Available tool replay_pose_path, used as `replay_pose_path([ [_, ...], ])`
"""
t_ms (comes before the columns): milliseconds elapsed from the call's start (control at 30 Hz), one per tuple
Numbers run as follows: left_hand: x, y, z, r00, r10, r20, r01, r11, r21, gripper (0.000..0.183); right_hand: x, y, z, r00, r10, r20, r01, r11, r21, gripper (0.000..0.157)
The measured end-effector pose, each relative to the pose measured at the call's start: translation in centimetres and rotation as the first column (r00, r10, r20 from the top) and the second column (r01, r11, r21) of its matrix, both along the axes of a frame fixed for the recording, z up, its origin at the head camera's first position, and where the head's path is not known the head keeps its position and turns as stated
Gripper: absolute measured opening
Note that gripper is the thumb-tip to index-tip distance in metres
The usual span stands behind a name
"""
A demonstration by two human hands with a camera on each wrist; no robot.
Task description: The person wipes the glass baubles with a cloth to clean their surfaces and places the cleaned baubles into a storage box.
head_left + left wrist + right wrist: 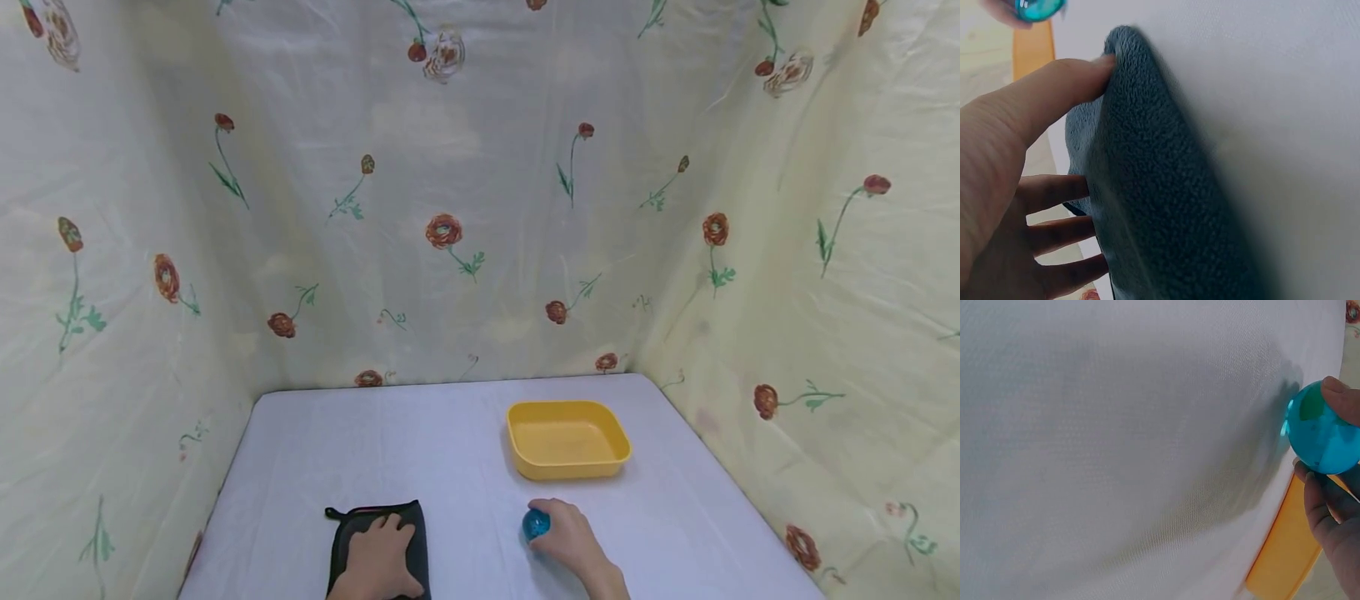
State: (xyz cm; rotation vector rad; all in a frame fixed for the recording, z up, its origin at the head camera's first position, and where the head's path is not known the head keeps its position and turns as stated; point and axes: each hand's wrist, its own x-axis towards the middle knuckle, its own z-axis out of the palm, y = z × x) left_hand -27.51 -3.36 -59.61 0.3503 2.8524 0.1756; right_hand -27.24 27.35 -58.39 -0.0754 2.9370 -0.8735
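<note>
My left hand (380, 560) rests on a flat dark pouch-like piece (416, 546) with a small loop at its far left corner. Up close in the left wrist view its surface is fuzzy, dark blue-grey cloth (1147, 144), raised in a fold, with my thumb (1079, 81) touching its edge and the other fingers spread along its side. My right hand (567, 535) holds a clear blue ball (536, 524) between thumb and fingers. A green patch shows on the ball (1322, 434) in the right wrist view.
A yellow rectangular tray (570, 472) stands beyond my right hand. The table has a white cover (450, 467). Flower-printed cloth (495, 167) hangs at the back and along both sides of the table.
</note>
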Motion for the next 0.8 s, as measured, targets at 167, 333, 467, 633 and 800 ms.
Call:
replay_pose_path([
  [167,0.08,0.18,0.03,1.000,0.006,-0.001,-0.006,1.000,0.029,0.078,-0.06,-0.10,0.24,1.000,-0.001,0.010,0.001,1.000,-0.009,0.055],
  [333,0.21,0.09,0.08,1.000,0.013,0.000,-0.013,0.998,0.067,0.074,-0.09,-0.11,-0.03,1.000,-0.003,0.020,0.003,1.000,-0.003,0.054],
  [467,0.15,0.11,-0.09,0.999,0.022,-0.031,-0.019,0.994,0.108,0.064,0.02,-0.13,-0.23,1.000,-0.019,0.007,0.019,1.000,-0.002,0.054],
  [633,0.13,-0.06,0.10,0.997,0.047,-0.068,-0.034,0.984,0.177,0.051,-0.03,-0.27,-0.48,0.999,-0.033,0.005,0.033,0.999,-0.010,0.054],
  [800,-0.21,-0.34,-0.16,0.994,0.098,-0.041,-0.086,0.967,0.238,0.043,0.02,-0.40,-0.50,0.999,-0.034,-0.023,0.034,0.999,-0.006,0.055],
])
